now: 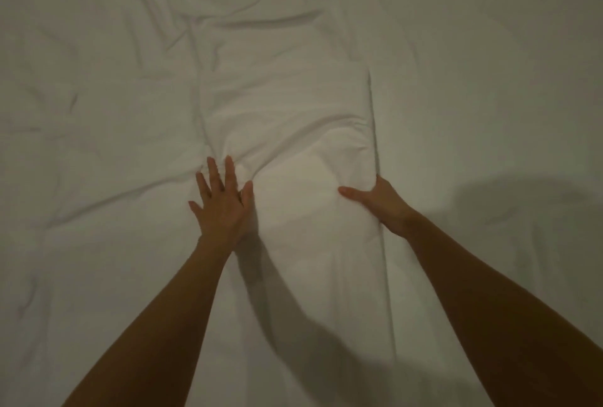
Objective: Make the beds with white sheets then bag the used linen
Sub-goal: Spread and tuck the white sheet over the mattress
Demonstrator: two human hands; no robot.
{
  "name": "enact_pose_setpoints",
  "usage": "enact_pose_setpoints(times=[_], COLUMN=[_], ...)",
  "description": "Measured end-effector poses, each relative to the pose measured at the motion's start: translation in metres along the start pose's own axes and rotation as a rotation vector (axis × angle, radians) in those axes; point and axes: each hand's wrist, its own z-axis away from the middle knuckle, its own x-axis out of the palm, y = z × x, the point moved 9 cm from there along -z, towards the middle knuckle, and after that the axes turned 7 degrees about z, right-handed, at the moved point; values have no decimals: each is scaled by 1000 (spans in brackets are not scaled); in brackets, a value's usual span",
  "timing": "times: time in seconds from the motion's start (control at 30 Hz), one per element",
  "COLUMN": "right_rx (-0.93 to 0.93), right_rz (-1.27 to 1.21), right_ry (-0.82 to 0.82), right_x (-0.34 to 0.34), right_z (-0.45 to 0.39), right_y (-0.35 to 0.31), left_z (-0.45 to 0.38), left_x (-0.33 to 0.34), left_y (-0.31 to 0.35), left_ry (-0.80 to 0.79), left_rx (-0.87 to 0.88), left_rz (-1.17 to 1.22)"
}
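A white sheet (pixel 287 113) covers the whole view, wrinkled at the left and top. A folded strip of it runs down the middle, with a straight edge on its right side. My left hand (pixel 222 201) lies flat on the sheet with fingers spread, pressing at the left side of the strip. My right hand (pixel 378 201) grips the strip's right edge: the thumb lies on top and the fingers are hidden under the fold.
White bedding (pixel 489 80) lies smooth to the right of the strip. Creases (pixel 81 106) bunch up on the left. The light is dim and my arms cast shadows across the lower middle.
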Motion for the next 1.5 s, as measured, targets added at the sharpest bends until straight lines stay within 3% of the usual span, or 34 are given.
enact_pose_setpoints(times=[0.2,0.33,0.43,0.53,0.67,0.9,1.17,1.33,1.43,1.5], right_rx=[-124,-130,-91,-50,-46,-120,-264,-264,-136,-2], right_rz=[148,251,360,439,584,742,902,898,787,858], right_ry=[10,122,189,232,236,279,193,29,-107,-201], right_x=[-17,-75,-130,-160,-148,-85,86,200,237,242], right_z=[17,40,59,75,97,138,127,102,85,79], right_y=[-11,1,11,11,-21,-120,-211,-217,-190,-161], left_z=[32,57,78,99,119,151,138,106,87,80], left_x=[9,32,62,78,66,8,-53,-73,-63,-52], left_y=[11,51,95,126,129,104,57,5,-45,-71], left_ry=[-42,-120,-263,-329,-356,-507,-680,-680,-606,-596], left_rx=[-62,48,125,103,55,26,-31,-174,-345,-411], left_rz=[90,139,139,249,481,881,1215,1460,1599,1610])
